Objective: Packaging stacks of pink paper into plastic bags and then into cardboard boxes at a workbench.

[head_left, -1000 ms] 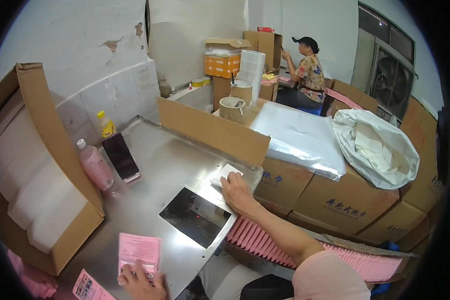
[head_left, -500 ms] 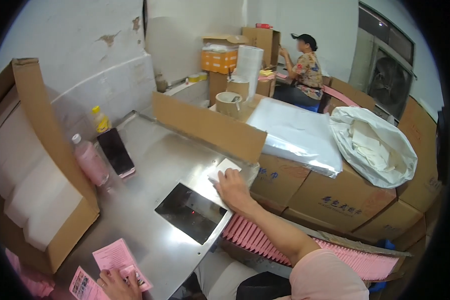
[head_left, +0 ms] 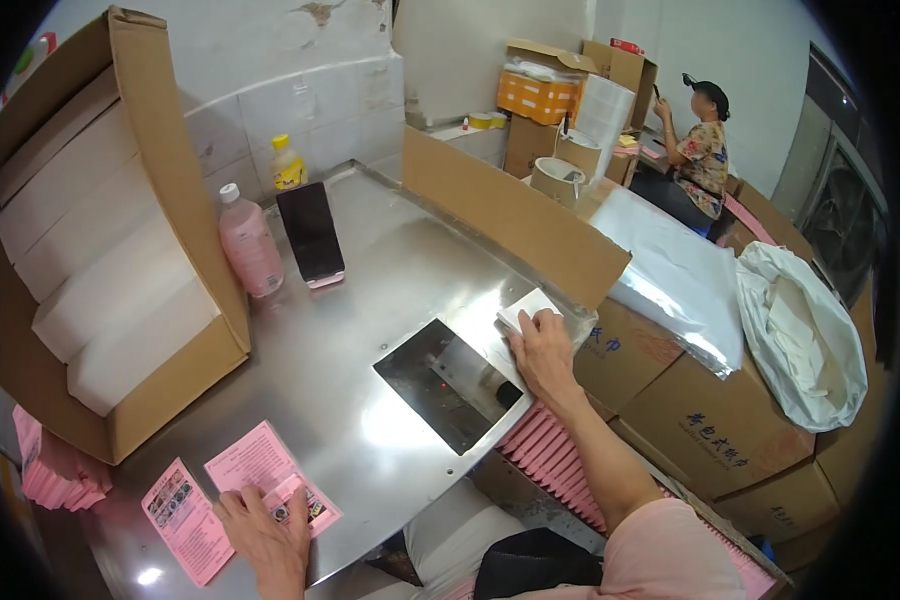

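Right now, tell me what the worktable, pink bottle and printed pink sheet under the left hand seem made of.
Worktable: probably stainless steel, satin, by its grey sheen and blurred reflections. Pink bottle: likely glossy clear plastic; contents show through. Printed pink sheet: smooth paper or film perhaps; lying flat fits both.

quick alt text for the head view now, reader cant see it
A person's left hand rests on a pink printed packet on a metal table while the right hand touches a white stack near a dark rectangular opening. At left are a carton of white packs, a pink bottle and a dark phone; a co-worker sits behind.
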The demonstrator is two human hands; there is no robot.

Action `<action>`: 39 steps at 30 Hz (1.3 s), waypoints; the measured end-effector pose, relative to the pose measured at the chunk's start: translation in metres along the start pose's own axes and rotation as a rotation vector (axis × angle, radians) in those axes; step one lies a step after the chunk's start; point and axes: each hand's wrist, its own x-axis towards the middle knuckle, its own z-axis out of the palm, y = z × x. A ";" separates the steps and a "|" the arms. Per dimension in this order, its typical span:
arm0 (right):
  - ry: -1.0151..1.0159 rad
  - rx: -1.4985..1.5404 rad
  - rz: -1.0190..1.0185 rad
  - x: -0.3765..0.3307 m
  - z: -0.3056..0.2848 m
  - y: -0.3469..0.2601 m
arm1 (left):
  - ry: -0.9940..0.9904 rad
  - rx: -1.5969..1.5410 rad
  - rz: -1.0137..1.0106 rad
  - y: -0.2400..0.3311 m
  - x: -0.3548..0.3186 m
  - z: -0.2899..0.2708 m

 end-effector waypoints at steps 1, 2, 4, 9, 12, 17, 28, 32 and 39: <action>-0.003 0.003 -0.003 0.000 -0.001 -0.001 | -0.014 0.000 0.000 -0.001 -0.002 -0.001; 0.015 0.005 -0.012 -0.001 -0.001 -0.002 | -0.026 0.001 0.000 -0.001 -0.003 -0.003; 0.029 0.008 -0.027 -0.002 -0.003 -0.002 | -0.026 0.001 0.031 -0.001 -0.007 -0.010; 0.061 0.015 -0.017 -0.002 -0.003 -0.001 | -0.095 -0.047 0.052 -0.005 -0.011 -0.025; 0.061 0.017 -0.015 -0.004 -0.002 0.000 | 0.198 -0.214 -0.009 -0.037 -0.016 -0.027; 0.080 0.064 0.036 -0.005 0.000 0.004 | 0.037 0.096 -0.114 -0.092 -0.027 -0.034; 0.141 0.080 0.055 -0.002 -0.006 -0.001 | -0.031 -0.226 0.278 0.004 -0.013 -0.030; 0.154 0.080 0.005 -0.005 -0.001 0.002 | -0.090 -0.181 0.290 -0.003 -0.013 -0.012; 0.185 0.069 0.021 -0.005 0.000 0.002 | -0.090 -0.099 0.167 -0.017 -0.022 -0.010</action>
